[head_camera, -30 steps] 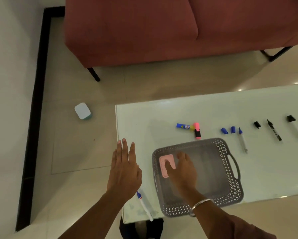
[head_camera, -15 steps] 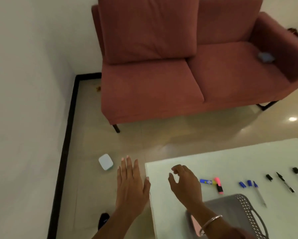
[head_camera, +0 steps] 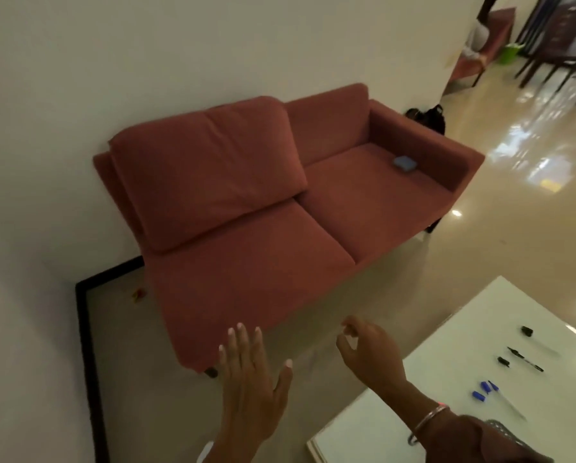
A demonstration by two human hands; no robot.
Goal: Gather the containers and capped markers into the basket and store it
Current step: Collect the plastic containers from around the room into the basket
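Basket: only a grey perforated sliver of it shows at about five o'clock, on the white table, mostly hidden behind the right forearm. Uncapped markers and loose blue caps lie on the table toward four o'clock, well apart from both hands. A small blue container sits on the red sofa's seat near two o'clock. The left hand hangs flat over the floor at six o'clock, fingers spread wide, holding nothing. The right hand, just beside it, has its fingers loosely curled and empty, a metal bangle on the wrist.
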